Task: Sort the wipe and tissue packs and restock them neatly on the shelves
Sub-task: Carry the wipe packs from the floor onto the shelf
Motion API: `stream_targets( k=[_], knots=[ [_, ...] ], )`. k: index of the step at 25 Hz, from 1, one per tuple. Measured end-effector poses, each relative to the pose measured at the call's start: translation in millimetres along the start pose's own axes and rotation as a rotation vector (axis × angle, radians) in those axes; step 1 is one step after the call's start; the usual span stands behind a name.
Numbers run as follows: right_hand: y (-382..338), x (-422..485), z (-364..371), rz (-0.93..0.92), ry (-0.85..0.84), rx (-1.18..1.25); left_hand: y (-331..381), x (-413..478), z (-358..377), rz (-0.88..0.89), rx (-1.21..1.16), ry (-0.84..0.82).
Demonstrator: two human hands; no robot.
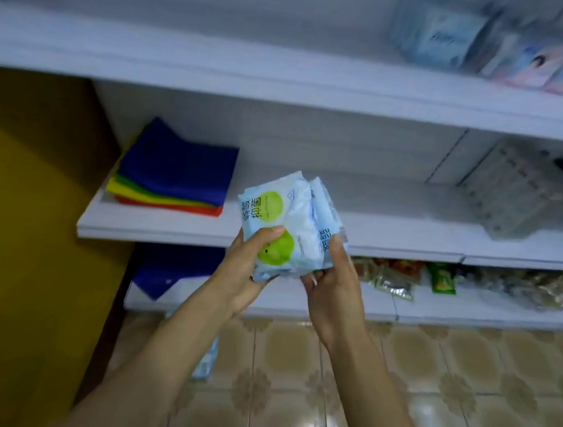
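White shelves (285, 86) in three tiers across the far side, white back panels behind. Mustard-yellow wall (14, 222) at left. Glossy beige patterned floor tiles (429, 382) near, reflecting soft, even light.

Top-shelf packs (438, 35) blurred; clear pack (512, 191) contents unreadable.

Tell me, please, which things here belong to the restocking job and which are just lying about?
Job: packs, held by left hand and right hand; top-shelf packs; middle shelf.
Lying about: cloths; snack bags; clear box.
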State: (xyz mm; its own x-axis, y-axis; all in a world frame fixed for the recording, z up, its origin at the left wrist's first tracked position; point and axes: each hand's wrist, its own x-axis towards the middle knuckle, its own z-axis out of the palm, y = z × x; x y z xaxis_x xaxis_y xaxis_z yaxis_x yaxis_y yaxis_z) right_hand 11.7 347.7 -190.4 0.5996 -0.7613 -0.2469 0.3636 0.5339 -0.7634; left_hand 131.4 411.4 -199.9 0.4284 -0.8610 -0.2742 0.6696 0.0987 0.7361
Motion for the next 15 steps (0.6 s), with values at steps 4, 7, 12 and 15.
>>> stream_targets(
  k=[4, 7, 12, 15],
  knots=[
    [-76, 16, -37, -0.032, 0.003, 0.112, 0, 26, 87, 0.098, 0.060, -0.072],
    [-125, 28, -76, -0.037, 0.044, 0.217, -4, 52, 142, 0.197, 0.101, -0.013],
    [-193, 47, -120, 0.008, 0.053, 0.404, -3, 82, 189, 0.366, 0.135, 0.187],
    [-209, 60, -131, 0.056, -0.004, 0.441, -8, 96, 202, 0.349, 0.132, 0.231]
  ],
)
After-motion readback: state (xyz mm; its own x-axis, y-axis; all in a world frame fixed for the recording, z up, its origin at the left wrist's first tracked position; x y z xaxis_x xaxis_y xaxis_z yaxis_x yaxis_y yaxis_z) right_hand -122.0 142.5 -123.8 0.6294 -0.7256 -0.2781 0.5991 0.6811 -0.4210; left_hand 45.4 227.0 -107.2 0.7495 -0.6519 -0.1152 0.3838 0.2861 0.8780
